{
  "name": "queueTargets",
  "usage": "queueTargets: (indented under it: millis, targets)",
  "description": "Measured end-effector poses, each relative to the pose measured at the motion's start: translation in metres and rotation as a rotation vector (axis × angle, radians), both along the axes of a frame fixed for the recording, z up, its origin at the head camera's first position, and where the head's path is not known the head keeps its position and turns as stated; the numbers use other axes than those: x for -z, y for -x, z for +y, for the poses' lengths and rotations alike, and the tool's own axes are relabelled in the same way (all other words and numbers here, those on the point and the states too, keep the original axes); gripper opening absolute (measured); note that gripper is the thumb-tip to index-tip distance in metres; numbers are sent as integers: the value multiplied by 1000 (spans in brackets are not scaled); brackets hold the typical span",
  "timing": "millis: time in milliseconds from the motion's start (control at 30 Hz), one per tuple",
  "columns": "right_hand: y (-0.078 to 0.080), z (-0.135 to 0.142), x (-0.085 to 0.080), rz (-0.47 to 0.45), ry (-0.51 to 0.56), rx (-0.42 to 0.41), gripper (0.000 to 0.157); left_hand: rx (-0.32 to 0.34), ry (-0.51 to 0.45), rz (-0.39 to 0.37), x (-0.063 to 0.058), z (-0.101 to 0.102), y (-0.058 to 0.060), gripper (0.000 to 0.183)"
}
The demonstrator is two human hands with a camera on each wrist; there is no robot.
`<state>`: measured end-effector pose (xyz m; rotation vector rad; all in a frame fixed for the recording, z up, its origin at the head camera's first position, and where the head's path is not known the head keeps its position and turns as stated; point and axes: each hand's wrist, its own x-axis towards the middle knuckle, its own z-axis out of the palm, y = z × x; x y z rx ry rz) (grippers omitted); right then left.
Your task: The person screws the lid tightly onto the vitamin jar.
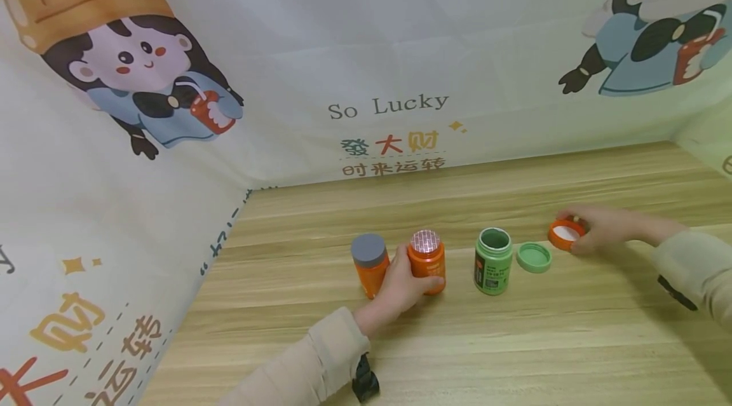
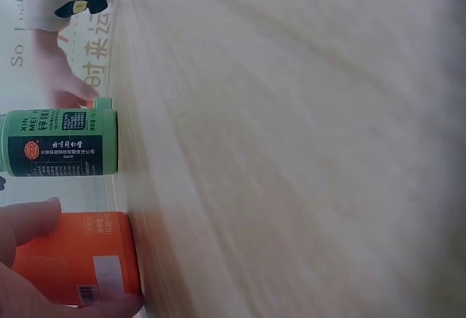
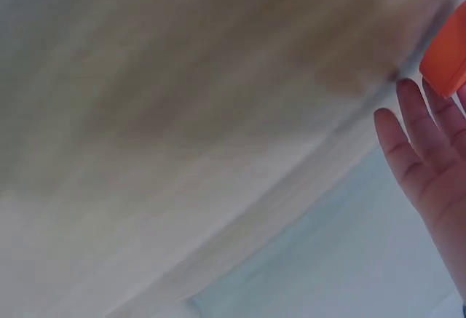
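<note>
My left hand [image 1: 400, 285] grips an upright orange bottle [image 1: 434, 269], thumb across its front. A patterned foil seal covers the mouth of this uncapped bottle. In the left wrist view the same orange bottle [image 2: 80, 256] shows a white label and barcode between thumb and fingers. Over on the right, my right hand [image 1: 606, 228] pinches an orange cap [image 1: 565, 236] at its rim, white liner facing up. Part of that orange cap [image 3: 445, 52] shows by the fingertips in the right wrist view.
Left of the held bottle stands an orange bottle with a grey cap [image 1: 369, 260]. An open green bottle [image 1: 493, 266] stands to the right, a green cap [image 1: 534, 257] lying hollow side up beside it. A printed cloth [image 1: 503, 94] rises behind the wooden table [image 1: 457, 355].
</note>
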<state>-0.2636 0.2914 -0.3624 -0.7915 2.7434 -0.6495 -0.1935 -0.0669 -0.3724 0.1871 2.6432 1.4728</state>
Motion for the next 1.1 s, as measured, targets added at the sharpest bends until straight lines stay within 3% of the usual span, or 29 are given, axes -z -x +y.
queueTargets:
  millis: [100, 300, 533, 633, 800, 933, 1100]
  targets:
    - [1, -6, -10, -12, 29, 18, 53, 14, -15, 2, 1, -1, 1, 61]
    - [0, -37, -45, 103, 84, 4, 49, 32, -35, -18, 2, -5, 3, 62]
    - [-8, -86, -89, 345, 34, -156, 43, 49, -33, -22, 2, -7, 8, 64]
    - [-13, -107, -100, 351, -7, -215, 46, 61, -25, -22, 1, -8, 8, 65]
    - [-20, -136, -106, 322, -55, -294, 53, 67, 0, -25, -1, -10, 9, 67]
    - [-24, -153, -102, 363, -108, -367, 51, 57, 4, -38, -1, -11, 9, 70]
    - [-30, -167, -94, 374, -184, -399, 52, 50, 7, -39, 1, -11, 9, 71]
